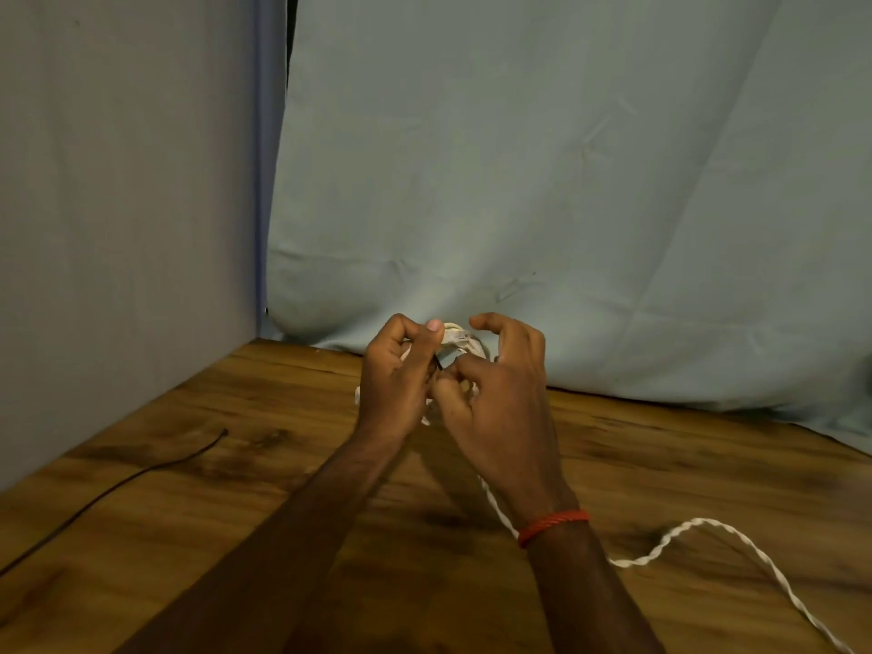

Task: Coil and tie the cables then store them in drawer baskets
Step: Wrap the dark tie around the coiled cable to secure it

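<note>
Above the wooden table, my left hand grips a small coil of white cable, thumb pressed on its top. Close beside it, my right hand pinches part of the same bundle with thumb and forefinger, its other fingers arched over the coil. Most of the coil is hidden between the two hands. The loose twisted tail of the white cable runs from under my right wrist across the table and off the lower right corner.
A thin black cable lies on the wooden table at the left, running off the left edge. Pale blue cloth hangs behind the table and a grey wall panel stands at the left. No drawer basket is in view.
</note>
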The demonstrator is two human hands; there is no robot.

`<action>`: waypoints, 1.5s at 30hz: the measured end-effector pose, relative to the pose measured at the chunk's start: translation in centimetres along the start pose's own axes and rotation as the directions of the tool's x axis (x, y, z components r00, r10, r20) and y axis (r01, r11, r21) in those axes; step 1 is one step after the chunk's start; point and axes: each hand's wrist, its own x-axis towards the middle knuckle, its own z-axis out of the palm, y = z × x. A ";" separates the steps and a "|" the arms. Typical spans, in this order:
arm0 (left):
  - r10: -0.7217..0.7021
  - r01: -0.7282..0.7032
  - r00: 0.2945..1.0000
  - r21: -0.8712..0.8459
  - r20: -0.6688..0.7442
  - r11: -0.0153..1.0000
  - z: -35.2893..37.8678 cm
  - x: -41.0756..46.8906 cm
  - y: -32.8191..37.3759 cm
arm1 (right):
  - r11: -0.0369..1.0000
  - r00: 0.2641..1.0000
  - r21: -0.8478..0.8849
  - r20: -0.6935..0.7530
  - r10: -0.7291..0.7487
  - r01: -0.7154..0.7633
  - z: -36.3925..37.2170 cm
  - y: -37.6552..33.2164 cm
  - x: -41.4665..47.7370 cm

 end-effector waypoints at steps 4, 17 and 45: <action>0.025 -0.023 0.999 0.064 -0.033 0.998 -0.4 0.2 -0.5 | 0.987 0.991 0.153 0.127 0.040 -0.059 -0.1 -0.2 0.2; 0.037 -0.043 0.990 0.041 0.136 0.998 -0.6 0.1 -1.4 | 0.481 0.909 0.772 0.343 0.236 -0.416 -2.5 -0.9 0.8; 0.041 -0.055 0.886 0.017 0.463 0.998 0.7 -1.7 -0.4 | 0.720 0.922 0.637 -0.039 0.385 -0.274 -3.1 2.0 1.1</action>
